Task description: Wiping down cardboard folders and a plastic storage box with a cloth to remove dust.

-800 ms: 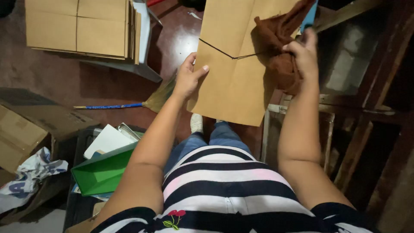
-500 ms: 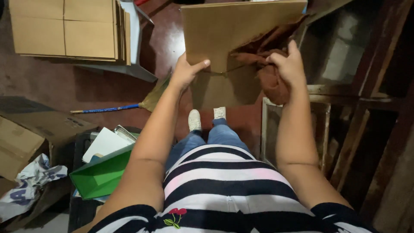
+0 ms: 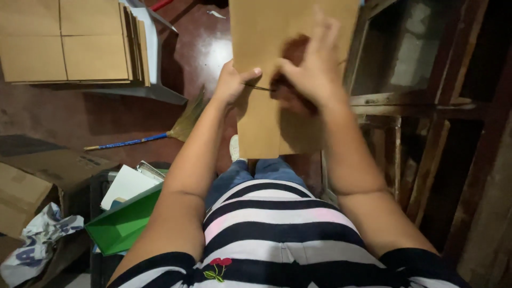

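Cardboard [image 3: 269, 80] sits pinched in my left hand [image 3: 230, 84], thumb over the front face and fingers curled behind its left edge. It is a flat, plain brown sheet, held upright in front of me above my knees, its top running out of view and its lower edge hanging level just over my jeans. My right hand [image 3: 314, 72] lies spread open against the sheet's face, fingers blurred, pressing a bunched dark brown cloth [image 3: 290, 93] to it; I cannot tell whether that hand grips the cloth or only pins it. A thin dark line runs between my thumbs. Below on the floor lie a blue-handled broom [image 3: 160, 134], a stack of flattened boxes [image 3: 69, 42] and a green folder [image 3: 120, 224].
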